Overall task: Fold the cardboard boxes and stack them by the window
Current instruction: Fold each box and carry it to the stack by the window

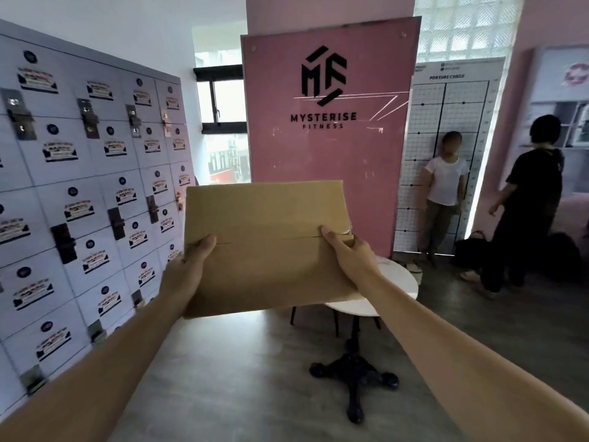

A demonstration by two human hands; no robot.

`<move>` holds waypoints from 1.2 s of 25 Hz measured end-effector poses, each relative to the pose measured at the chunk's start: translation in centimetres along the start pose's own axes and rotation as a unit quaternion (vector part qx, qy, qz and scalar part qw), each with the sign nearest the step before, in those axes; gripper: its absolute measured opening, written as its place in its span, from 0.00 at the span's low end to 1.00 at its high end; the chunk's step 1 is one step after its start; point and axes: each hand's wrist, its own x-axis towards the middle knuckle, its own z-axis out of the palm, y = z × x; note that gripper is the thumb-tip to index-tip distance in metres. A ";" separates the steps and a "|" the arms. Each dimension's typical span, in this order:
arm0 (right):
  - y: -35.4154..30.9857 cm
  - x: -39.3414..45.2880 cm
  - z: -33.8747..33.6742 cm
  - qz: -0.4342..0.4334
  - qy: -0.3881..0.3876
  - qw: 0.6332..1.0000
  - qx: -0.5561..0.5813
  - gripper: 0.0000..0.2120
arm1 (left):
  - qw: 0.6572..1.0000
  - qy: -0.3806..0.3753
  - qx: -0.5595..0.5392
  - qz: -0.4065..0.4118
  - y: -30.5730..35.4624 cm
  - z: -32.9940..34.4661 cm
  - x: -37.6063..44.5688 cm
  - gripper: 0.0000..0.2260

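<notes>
You hold one flattened cardboard box upright at chest height, your left hand gripping its left edge and your right hand its right edge, thumbs on the near face. It appears already folded; carrying it to the window ahead remains, and no stack is visible there.

"MYSTERISE FITNESS" on pink panel

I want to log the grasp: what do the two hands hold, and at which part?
Both hold one flattened cardboard box. The left hand grips its left edge and the right hand its right edge, thumbs on the near face.
</notes>
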 end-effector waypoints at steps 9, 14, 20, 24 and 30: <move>1.1 27.2 15.2 -0.012 -0.054 0.998 0.022 0.29 | 0.998 0.062 0.002 -0.023 -2.5 3.7 26.6 0.39; 0.3 38.8 26.6 -0.014 -0.091 0.995 0.023 0.28 | 0.995 0.093 -0.001 -0.041 -4.9 1.1 40.5 0.39; 0.4 52.2 38.7 0.011 -0.111 0.993 0.033 0.24 | 0.996 0.074 -0.003 -0.041 -8.9 0.5 59.6 0.37; -0.5 61.1 44.4 0.000 -0.097 0.994 0.044 0.20 | 0.998 0.063 -0.004 -0.025 -9.8 1.4 72.0 0.35; 2.3 77.1 51.9 0.021 -0.078 0.996 0.048 0.25 | 0.998 0.043 -0.005 -0.043 -13.2 6.4 89.5 0.35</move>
